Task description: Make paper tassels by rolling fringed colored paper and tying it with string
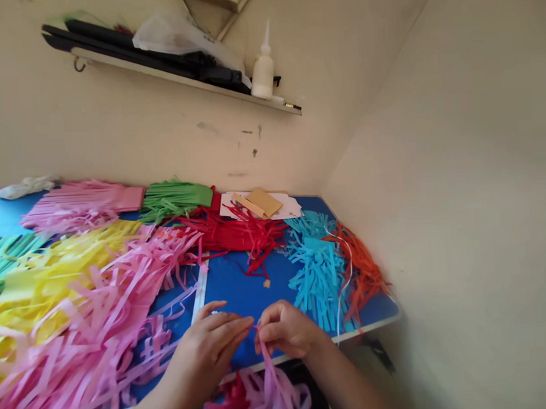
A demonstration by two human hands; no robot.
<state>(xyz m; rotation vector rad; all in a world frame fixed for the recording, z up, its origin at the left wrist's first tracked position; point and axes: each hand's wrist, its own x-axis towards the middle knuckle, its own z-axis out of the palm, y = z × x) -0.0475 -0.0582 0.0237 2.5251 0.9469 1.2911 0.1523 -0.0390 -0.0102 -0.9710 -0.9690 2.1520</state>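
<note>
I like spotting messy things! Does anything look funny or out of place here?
Yes, a little: a small tan scrap lies alone on the blue table, away from the tan paper pieces at the back. Nothing looks spilled.

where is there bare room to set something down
Blue table between red fringe, light blue fringe, white strip, left hand and right hand, bar a small scrap; smaller patch at near right corner, by orange fringe. Crowded: left side, under pink fringe and yellow fringe.
</note>
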